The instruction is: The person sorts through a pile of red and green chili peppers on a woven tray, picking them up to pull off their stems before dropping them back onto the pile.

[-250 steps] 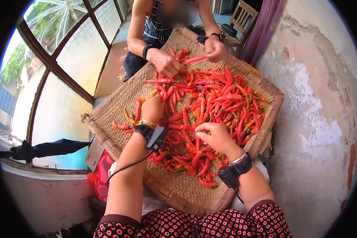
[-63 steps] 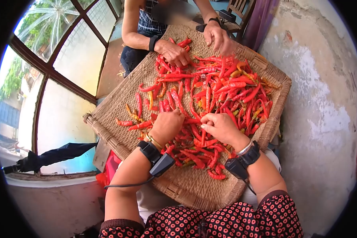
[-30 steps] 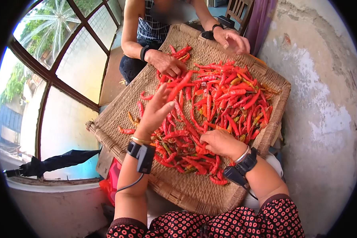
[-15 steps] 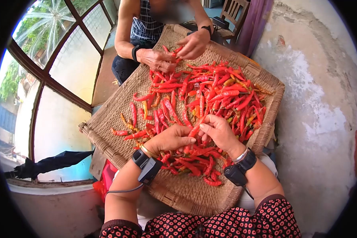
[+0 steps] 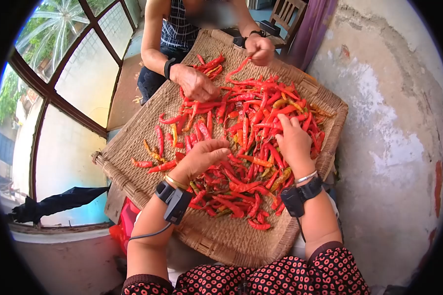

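Red chili peppers (image 5: 241, 189) lie heaped over the woven tray (image 5: 209, 236), a few of them yellow or orange. My left hand (image 5: 204, 157) hovers over the left side of the heap, thumb apart from the stretched fingers and nothing visible between them. Farther right, my right hand (image 5: 295, 140) reaches onto the pile with fingers extended and spread, its fingertips right at a red chili (image 5: 269, 125). Both my wrists carry a bracelet and a black strapped device.
Across the tray a person's hand (image 5: 197, 83) rests on chilies; their other hand (image 5: 260, 50) is closed at the end of a long red chili (image 5: 238, 70). A small chili pile (image 5: 212, 65) lies near them. Windows and a dark umbrella (image 5: 59, 204) are left, a wall (image 5: 379, 123) right.
My hands were together on a red chili; now they are apart and the right has moved right and up onto the pile. The other person's hands have also separated.
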Demonstrator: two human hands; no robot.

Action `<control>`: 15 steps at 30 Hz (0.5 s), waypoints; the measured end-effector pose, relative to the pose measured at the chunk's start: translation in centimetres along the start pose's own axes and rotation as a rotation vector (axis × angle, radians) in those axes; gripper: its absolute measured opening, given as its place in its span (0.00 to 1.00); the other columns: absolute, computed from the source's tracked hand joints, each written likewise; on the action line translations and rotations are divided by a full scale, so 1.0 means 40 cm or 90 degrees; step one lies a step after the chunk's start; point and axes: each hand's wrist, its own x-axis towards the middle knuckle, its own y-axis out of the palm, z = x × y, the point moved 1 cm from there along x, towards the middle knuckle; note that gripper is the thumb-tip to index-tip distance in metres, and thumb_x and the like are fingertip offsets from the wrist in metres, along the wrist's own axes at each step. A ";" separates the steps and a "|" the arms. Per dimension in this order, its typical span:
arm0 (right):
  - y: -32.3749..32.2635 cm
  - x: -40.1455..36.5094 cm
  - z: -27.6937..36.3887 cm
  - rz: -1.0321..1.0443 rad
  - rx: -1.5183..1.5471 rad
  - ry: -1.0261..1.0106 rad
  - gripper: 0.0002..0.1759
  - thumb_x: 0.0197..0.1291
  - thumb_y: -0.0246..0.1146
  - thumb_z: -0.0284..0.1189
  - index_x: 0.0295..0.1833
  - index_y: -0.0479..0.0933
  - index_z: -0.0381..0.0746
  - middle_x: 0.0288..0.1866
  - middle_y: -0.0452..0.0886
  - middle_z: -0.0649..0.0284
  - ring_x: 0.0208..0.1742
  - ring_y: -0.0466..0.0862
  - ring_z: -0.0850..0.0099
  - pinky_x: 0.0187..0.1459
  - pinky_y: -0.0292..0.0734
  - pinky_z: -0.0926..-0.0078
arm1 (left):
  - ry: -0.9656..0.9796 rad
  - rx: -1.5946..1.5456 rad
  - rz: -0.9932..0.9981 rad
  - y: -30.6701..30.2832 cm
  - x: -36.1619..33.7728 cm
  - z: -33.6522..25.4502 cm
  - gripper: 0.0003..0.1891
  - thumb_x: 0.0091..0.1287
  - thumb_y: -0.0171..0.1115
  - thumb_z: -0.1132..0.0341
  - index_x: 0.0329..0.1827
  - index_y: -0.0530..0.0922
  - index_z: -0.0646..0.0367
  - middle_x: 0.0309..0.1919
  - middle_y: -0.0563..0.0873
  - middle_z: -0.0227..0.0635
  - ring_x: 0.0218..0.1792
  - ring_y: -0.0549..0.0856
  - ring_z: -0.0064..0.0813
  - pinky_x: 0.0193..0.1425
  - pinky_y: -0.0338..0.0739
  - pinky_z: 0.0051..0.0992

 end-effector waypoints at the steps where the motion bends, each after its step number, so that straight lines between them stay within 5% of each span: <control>1: -0.004 -0.006 0.003 0.041 -0.055 0.026 0.26 0.50 0.64 0.29 0.57 0.67 0.44 0.46 0.75 0.55 0.37 0.80 0.54 0.36 0.76 0.59 | 0.022 0.042 0.023 0.010 0.000 0.000 0.19 0.67 0.56 0.64 0.58 0.71 0.64 0.44 0.82 0.31 0.42 0.80 0.19 0.47 0.76 0.22; 3: 0.006 -0.018 -0.006 -0.031 -0.045 -0.013 0.21 0.51 0.63 0.31 0.53 0.70 0.44 0.36 0.78 0.55 0.33 0.81 0.54 0.34 0.76 0.58 | 0.034 0.051 0.041 0.016 0.001 0.007 0.19 0.67 0.57 0.64 0.58 0.71 0.64 0.44 0.81 0.30 0.44 0.79 0.17 0.48 0.75 0.21; 6: 0.012 -0.032 0.026 0.081 0.110 -0.028 0.10 0.52 0.61 0.34 0.38 0.78 0.42 0.24 0.79 0.55 0.29 0.80 0.55 0.30 0.75 0.58 | 0.074 0.084 0.080 0.024 -0.004 0.013 0.20 0.66 0.57 0.62 0.57 0.71 0.64 0.44 0.81 0.27 0.43 0.77 0.15 0.49 0.73 0.18; 9: 0.029 -0.060 0.071 0.246 0.433 -0.028 0.10 0.54 0.61 0.34 0.37 0.77 0.38 0.23 0.80 0.57 0.23 0.81 0.67 0.27 0.75 0.70 | 0.011 0.098 0.126 0.033 -0.005 0.018 0.21 0.66 0.58 0.61 0.58 0.71 0.63 0.42 0.80 0.26 0.41 0.76 0.14 0.45 0.72 0.16; 12: 0.019 -0.076 0.107 0.453 0.748 0.116 0.09 0.60 0.57 0.30 0.38 0.75 0.34 0.25 0.77 0.68 0.24 0.77 0.83 0.27 0.74 0.84 | 0.048 0.048 0.206 0.062 -0.014 0.005 0.22 0.66 0.58 0.61 0.59 0.70 0.63 0.41 0.81 0.30 0.40 0.77 0.17 0.47 0.74 0.19; 15: 0.041 -0.090 0.119 0.484 0.778 0.132 0.09 0.60 0.57 0.30 0.39 0.75 0.34 0.25 0.77 0.69 0.25 0.77 0.83 0.27 0.74 0.84 | 0.046 0.010 0.239 0.089 -0.018 0.018 0.20 0.65 0.59 0.57 0.54 0.73 0.60 0.39 0.80 0.25 0.35 0.75 0.12 0.35 0.70 0.15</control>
